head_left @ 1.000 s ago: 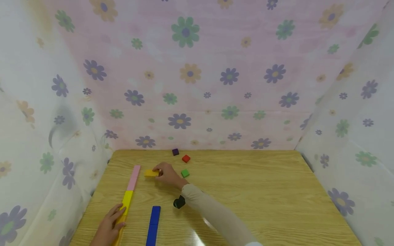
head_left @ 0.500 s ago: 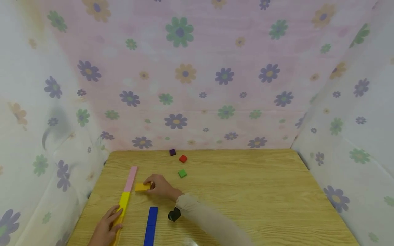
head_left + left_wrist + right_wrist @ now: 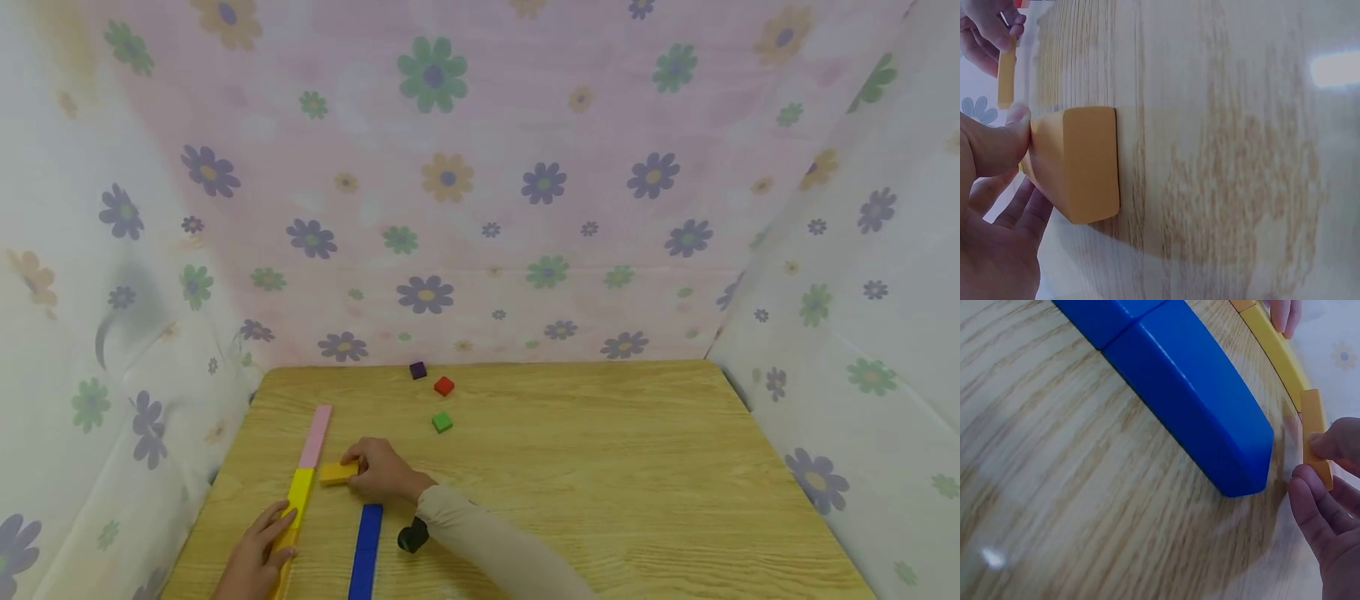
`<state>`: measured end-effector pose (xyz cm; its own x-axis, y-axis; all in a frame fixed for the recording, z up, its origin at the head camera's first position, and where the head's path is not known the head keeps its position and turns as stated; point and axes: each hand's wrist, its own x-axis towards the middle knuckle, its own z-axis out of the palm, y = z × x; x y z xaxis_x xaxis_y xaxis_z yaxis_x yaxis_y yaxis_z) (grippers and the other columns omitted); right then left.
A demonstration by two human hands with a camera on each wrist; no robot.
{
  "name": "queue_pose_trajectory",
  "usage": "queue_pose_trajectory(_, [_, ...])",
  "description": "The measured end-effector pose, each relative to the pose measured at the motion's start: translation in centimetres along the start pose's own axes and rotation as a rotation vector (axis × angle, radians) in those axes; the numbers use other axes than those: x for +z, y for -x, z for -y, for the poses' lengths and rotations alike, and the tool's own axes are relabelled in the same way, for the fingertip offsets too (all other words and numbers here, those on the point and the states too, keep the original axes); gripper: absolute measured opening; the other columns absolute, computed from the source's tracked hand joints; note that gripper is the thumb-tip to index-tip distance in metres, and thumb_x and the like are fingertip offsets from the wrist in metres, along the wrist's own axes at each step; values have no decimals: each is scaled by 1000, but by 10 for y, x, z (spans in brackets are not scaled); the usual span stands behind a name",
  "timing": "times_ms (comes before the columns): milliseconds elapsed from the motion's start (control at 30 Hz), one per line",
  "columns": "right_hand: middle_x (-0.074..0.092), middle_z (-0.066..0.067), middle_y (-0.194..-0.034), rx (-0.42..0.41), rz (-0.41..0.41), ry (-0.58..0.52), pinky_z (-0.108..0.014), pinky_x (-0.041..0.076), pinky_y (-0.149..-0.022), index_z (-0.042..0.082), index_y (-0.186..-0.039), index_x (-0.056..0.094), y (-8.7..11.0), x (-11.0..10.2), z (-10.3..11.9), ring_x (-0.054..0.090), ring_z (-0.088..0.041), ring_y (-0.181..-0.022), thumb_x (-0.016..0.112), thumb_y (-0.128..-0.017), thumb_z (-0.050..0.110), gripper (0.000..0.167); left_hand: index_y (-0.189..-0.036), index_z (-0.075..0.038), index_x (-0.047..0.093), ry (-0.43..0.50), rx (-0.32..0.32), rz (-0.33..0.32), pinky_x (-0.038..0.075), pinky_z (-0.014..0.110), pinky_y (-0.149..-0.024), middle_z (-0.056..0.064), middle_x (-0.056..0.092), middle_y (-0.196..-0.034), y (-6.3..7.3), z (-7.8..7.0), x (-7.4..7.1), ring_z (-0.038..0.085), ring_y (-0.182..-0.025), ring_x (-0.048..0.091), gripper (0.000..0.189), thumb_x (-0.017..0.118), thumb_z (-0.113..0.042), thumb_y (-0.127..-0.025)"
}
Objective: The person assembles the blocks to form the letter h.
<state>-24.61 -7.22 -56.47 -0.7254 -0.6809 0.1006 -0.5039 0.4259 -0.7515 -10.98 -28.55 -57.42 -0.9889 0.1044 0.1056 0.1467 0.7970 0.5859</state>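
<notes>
My right hand (image 3: 382,471) pinches an orange block (image 3: 337,474) by one end, thumb against fingers. The block hangs between a row on the left and a blue row. The left row runs from a pink block (image 3: 316,437) through a yellow block (image 3: 302,487) to an orange block (image 3: 1091,165) nearest me. My left hand (image 3: 255,550) grips this row near its front end; in the left wrist view thumb and fingers lie on either side of that near orange block. Below the right hand lie blue blocks (image 3: 1191,394), set end to end.
Farther back lie a green block (image 3: 442,422), a red block (image 3: 444,386) and a dark purple block (image 3: 417,370). The wooden table (image 3: 600,467) is bounded by flowered cloth (image 3: 487,167) at the back and sides. A black wrist device (image 3: 413,535) hangs at the right wrist.
My right hand has carried the orange block toward me and to the left, closer to the yellow and pink row. The left hand keeps its place on the row.
</notes>
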Motion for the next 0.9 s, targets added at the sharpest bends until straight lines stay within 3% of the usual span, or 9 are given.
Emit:
queue_pose_trajectory(367, [61,1,-86,-8,-15,59,-9,40,-59,5,-105,70,-8,11,-1,47,3,-66,71,-81,3,24,-117,10,62,-18,46,-39,52,35,-72,24,55,-124,-1,1,-1,42,-106,56,48,77,-1,-72])
queue_pose_trajectory(900, [57,2,-89,-9,-44,75,-8,40,-60,6,-102,70,-12,23,0,47,3,-67,74,-79,4,24,-120,8,61,-25,40,-36,51,41,-75,24,54,-126,0,4,1,43,-109,54,50,77,0,-73])
